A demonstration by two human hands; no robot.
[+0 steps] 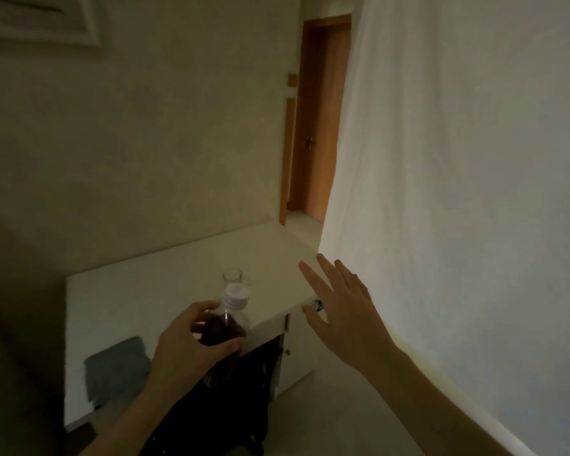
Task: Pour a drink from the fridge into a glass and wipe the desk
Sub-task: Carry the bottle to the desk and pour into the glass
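Head view, left hand: the left hand point(191, 343) is clamped around the shoulder of the bottle point(226, 327), thumb on the near side, fingers curled round the far side.
Head view, bottle: dark drink inside, white cap point(236, 295) on top and apparently not yet unscrewed; it sits in the grip above the near edge of the desk point(152, 291).
Head view, right hand: the right hand point(336, 311) is empty, fingers spread apart, held in the air to the right of the bottle and off the desk's right edge, close to the white curtain point(458, 192).
Head view, glass: the glass point(232, 278) stands upright on the desk just beyond the bottle cap, partly hidden by it.
Head view, cloth: a grey cloth point(116, 366) lies flat on the desk just left of the left hand.
Risk, knocked glass: as I judge it, the glass is so near the bottle's far side that carrying the bottle forward could tip it.
Risk, spill: a one-handed grip high on the bottle may slip while the cap is twisted; if the drink is fizzy, it could foam over the desk.
Risk, poor light: the room is dim and the glass is clear, so the pour could miss the rim.
Risk, curtain: the open right hand could snag the curtain when it reaches across for the cap.
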